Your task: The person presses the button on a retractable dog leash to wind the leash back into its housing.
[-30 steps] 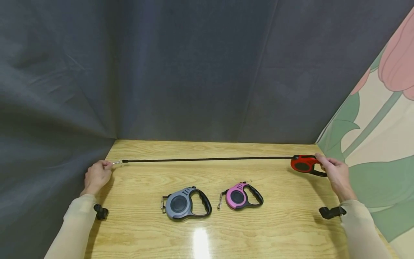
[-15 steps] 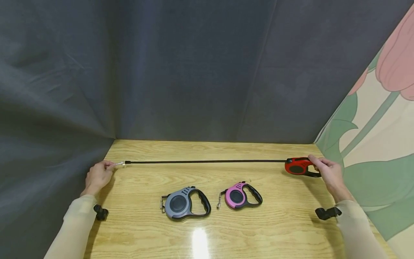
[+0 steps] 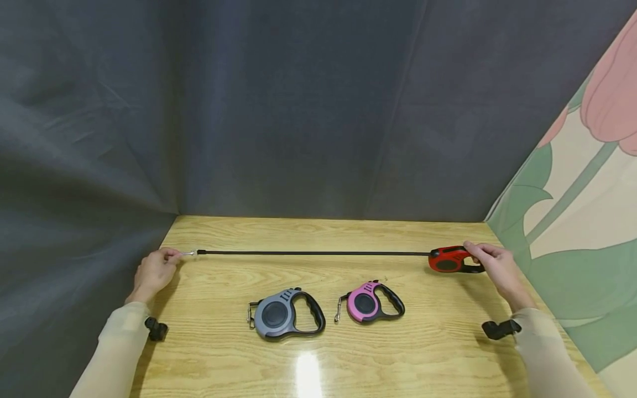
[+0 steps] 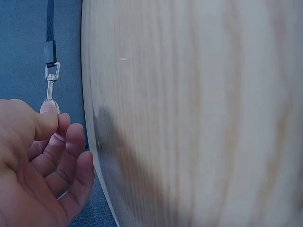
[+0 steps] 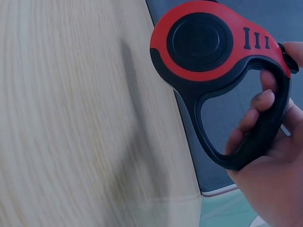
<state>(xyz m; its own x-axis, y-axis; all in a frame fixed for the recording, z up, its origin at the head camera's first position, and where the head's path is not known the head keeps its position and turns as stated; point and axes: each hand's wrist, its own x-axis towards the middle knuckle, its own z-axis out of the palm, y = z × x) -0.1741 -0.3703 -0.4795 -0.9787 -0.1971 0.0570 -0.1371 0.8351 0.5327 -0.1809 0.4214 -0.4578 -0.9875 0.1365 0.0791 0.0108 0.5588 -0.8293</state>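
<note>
In my right hand (image 3: pixel 499 271) I grip the black handle of a red retractable dog leash (image 5: pixel 199 42), fingers curled through its loop and thumb by the black button. Its black strap (image 3: pixel 313 253) runs taut across the back of the table to my left hand (image 3: pixel 155 273). There thumb and index finger pinch the silver snap hook (image 4: pixel 50 90) at the strap's end; the other fingers are loosely bent. A grey retractable leash (image 3: pixel 275 313) and a smaller pink one (image 3: pixel 365 302) lie in front of the strap, neither touched by a hand.
The wooden table (image 3: pixel 224 365) meets a dark grey curtain (image 3: pixel 298 110) at the back and left. On the right hangs a cloth with a tulip print (image 3: pixel 587 221). Each wrist bears a small black camera, such as the left camera (image 3: pixel 156 329).
My right hand has brought the red leash leftward and slightly nearer, so the stretched strap is shorter. My left hand has shifted a little to the right, still pinching the snap hook.
</note>
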